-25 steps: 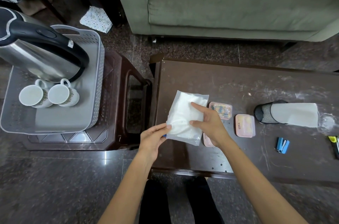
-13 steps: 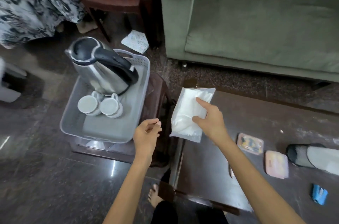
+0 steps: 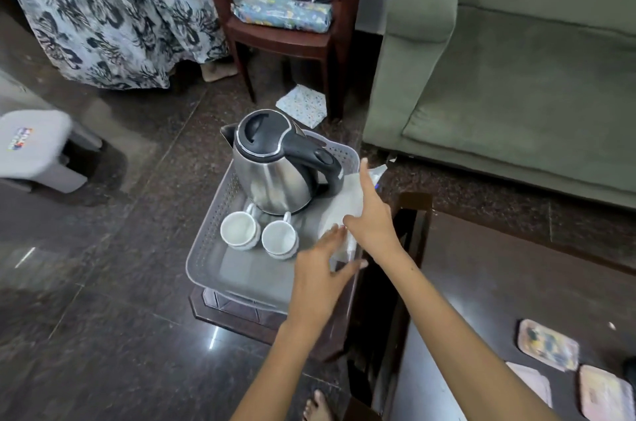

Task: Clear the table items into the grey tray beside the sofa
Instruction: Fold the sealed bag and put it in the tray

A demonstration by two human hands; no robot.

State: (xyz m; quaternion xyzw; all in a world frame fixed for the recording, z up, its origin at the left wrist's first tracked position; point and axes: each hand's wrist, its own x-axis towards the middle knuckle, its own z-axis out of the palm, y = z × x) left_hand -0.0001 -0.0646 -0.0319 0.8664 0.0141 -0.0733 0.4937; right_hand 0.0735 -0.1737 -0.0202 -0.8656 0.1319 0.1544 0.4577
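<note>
The grey tray (image 3: 254, 274) sits on a brown stool left of the dark table (image 3: 499, 300). It holds a steel kettle (image 3: 275, 176) and two white cups (image 3: 240, 231) (image 3: 279, 238). A white packet (image 3: 344, 202) lies tilted over the tray's right side, against the kettle handle. My right hand (image 3: 373, 224) rests on top of it, thumb and fingers still gripping it, index finger stretched out. My left hand (image 3: 320, 276) is spread open at the packet's near end, fingertips touching it. Three small pink boxes (image 3: 547, 348) (image 3: 604, 393) (image 3: 531, 382) lie on the table at the lower right.
A green sofa (image 3: 516, 93) stands behind the table. A brown chair (image 3: 285, 38) with a patterned bundle stands beyond the tray, and a folded cloth (image 3: 303, 105) lies on the floor. A white stool (image 3: 34, 148) is at the left. A person's patterned garment (image 3: 113, 7) hangs at top left.
My right hand has carried the white packet left from the table's corner to the tray's right side. My left hand followed and opened at the packet's near end. The view swung left.
</note>
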